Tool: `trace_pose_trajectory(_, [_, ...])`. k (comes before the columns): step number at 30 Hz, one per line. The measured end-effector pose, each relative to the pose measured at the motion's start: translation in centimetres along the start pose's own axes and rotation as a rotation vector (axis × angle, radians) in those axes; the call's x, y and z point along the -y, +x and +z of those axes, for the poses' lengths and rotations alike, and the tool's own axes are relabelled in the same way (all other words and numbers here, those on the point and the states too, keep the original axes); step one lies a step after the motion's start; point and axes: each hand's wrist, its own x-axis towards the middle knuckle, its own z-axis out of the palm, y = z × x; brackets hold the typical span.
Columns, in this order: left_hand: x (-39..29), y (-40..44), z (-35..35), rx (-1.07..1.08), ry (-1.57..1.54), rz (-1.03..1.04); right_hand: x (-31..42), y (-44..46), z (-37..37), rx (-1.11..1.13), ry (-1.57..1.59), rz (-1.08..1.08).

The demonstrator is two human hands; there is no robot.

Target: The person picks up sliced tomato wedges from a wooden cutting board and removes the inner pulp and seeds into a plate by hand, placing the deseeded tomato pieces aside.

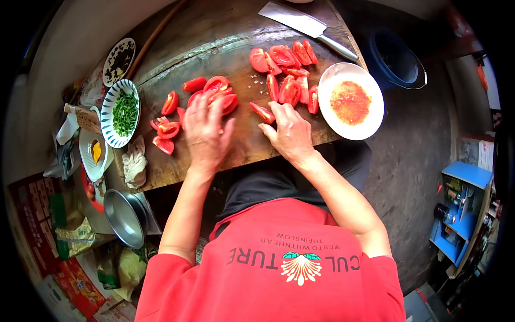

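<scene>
Cut tomato pieces lie on a wooden table [236, 131] in two groups. My left hand [206, 131] is spread over the near side of the left group [217, 86], fingers apart; whether it touches a piece under the palm is hidden. Beside the fingertips of my right hand [289, 131] lies a single tomato wedge [262, 112]. That hand has its thumb and fingers apart, just below the right group of tomato pieces [289, 91]. A white plate [324, 107] with red tomato juice and pulp [350, 102] stands right of that group.
A cleaver [300, 22] lies at the far right of the table. On the left are a bowl of chopped greens [125, 112], a plate of dark bits [119, 61] and a crumpled cloth [134, 162]. A blue bucket [394, 59] stands beyond the right edge.
</scene>
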Motion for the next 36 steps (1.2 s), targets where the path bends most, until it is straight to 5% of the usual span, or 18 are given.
trace_pose_trajectory(8, [2.5, 2.7, 4.8, 0.070, 0.193, 0.205, -1.3, 1.1, 0.4, -0.033, 0.340, 0.225])
trace_pose_trajectory(11, [4.7, 1.9, 4.2, 0.063, 0.244, 0.184, -0.3, 1.4, -2.7, 0.221, 0.803, 0.718])
trace_pose_trajectory(17, [2.8, 2.8, 1.9, -0.036, 0.135, 0.065, -2.2, 0.8, -7.5, 0.169, 0.955, 0.694])
trace_pose_trajectory(19, [-0.6, 4.0, 2.4, 0.029, -0.403, -0.007, -2.7, 0.9, -8.7, 0.154, 0.933, 0.674])
trace_pose_trajectory(20, [-2.4, 4.9, 2.8, 0.156, -0.632, -0.019, -3.2, 1.1, -9.1, 0.158, 0.927, 0.648])
trace_pose_trajectory(21, [-4.7, 5.6, 2.9, 0.489, -1.015, -0.315, -3.5, 1.1, -9.5, 0.154, 0.904, 0.619])
trace_pose_trajectory(23, [-8.5, 7.4, 3.1, 0.707, -1.317, -0.412, -3.9, 1.1, -10.5, 0.137, 0.858, 0.567])
trace_pose_trajectory(27, [-10.5, 9.6, 5.4, 0.944, -1.382, -0.263, -5.5, 0.6, -12.5, 0.089, 0.751, 0.518])
trace_pose_trajectory(36, [-15.2, 11.1, 5.9, 0.905, -1.135, -0.237, -8.7, 0.5, -13.7, -0.007, 0.335, 0.352])
